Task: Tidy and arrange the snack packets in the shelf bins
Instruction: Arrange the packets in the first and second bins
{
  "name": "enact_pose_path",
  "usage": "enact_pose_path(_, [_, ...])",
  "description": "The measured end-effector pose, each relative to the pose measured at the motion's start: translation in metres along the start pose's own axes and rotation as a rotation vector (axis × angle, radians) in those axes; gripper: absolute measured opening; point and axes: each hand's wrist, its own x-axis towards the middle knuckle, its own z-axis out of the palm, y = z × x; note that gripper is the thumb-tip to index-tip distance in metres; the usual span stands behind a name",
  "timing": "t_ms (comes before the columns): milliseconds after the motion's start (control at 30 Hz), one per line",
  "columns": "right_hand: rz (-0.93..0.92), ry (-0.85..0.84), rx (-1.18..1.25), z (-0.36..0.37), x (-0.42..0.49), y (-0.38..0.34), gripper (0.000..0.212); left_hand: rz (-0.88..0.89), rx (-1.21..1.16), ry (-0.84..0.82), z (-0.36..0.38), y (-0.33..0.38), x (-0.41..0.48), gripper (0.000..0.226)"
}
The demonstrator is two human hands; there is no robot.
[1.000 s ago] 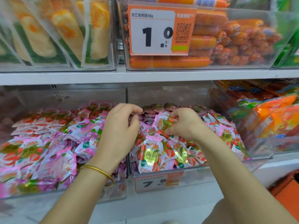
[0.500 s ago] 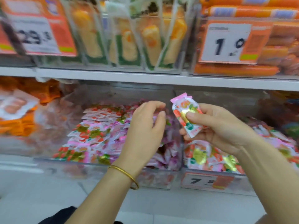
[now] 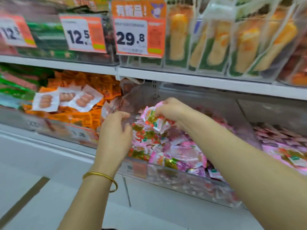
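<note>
1. Centrally in the frame, both bare hands reach into a clear shelf bin [image 3: 167, 171] heaped with small pink snack packets [image 3: 182, 151].
2. The right hand [image 3: 172, 109], just right of centre, has its fingers clamped on a pink packet [image 3: 155, 119] with red and gold print, held just above the top of the heap.
3. The left hand [image 3: 114, 135], centre-left, hovers at the left edge of the same heap; its fingers are curled and slightly apart, and I cannot tell whether they grip anything.
4. A gold bangle [image 3: 101, 177] circles the left wrist, lower centre.
5. Left of the hands, a neighbouring bin holds orange packets [image 3: 83, 117], with three white sausage packs [image 3: 66, 100] lying on top.
6. To the far right, more pink packets lie in another bin [image 3: 282, 141].
7. Along the upper shelf, orange price tags read 12.5 [image 3: 82, 33] and 29.8 [image 3: 138, 34]; upright clear bags of yellow snacks [image 3: 216, 42] stand at the upper right.
8. The picture is blurred, so the small print is unreadable.
</note>
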Motion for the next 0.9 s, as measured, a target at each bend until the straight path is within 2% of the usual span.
enact_pose_path(33, [0.022,0.007,-0.014,0.013,0.01,-0.003,0.026,0.023,0.0,-0.009,0.0,-0.002,-0.001,0.03])
enact_pose_path(100, [0.082,-0.019,-0.002,0.038,0.026,-0.004,0.015,0.042,-0.02,-0.031,0.0,-0.003,-0.003,0.029])
enact_pose_path(200, [0.215,-0.08,0.051,0.064,0.038,0.007,0.03,-0.001,-0.047,-0.062,-0.001,-0.005,-0.004,0.03])
enact_pose_path(267, [0.156,0.0,-0.153,0.069,0.04,0.014,0.021,-0.037,-0.039,-0.096,-0.001,-0.008,-0.003,0.032])
enact_pose_path(333, [0.1,0.093,-0.355,0.065,0.042,0.018,0.03,-0.054,-0.004,-0.168,0.001,-0.009,-0.003,0.034])
enact_pose_path(500, [0.021,0.042,-0.535,0.048,0.049,0.015,0.01,-0.023,0.212,-0.453,0.011,-0.014,0.003,0.036])
enact_pose_path(667, [-0.252,0.145,-0.868,0.031,0.033,0.018,0.02,0.006,0.375,-0.599,0.023,-0.024,0.01,0.032])
enact_pose_path(733, [-0.302,0.015,-0.886,0.029,0.024,0.019,0.013,0.008,0.39,-0.612,0.026,-0.025,0.013,0.032])
enact_pose_path(800, [-0.312,-0.155,-0.967,0.033,0.018,0.021,0.02,-0.004,0.382,-0.617,0.027,-0.025,0.016,0.034])
enact_pose_path(900, [-0.32,-0.216,-1.086,0.032,0.02,0.026,0.033,-0.032,0.343,-0.63,0.026,-0.021,0.019,0.04])
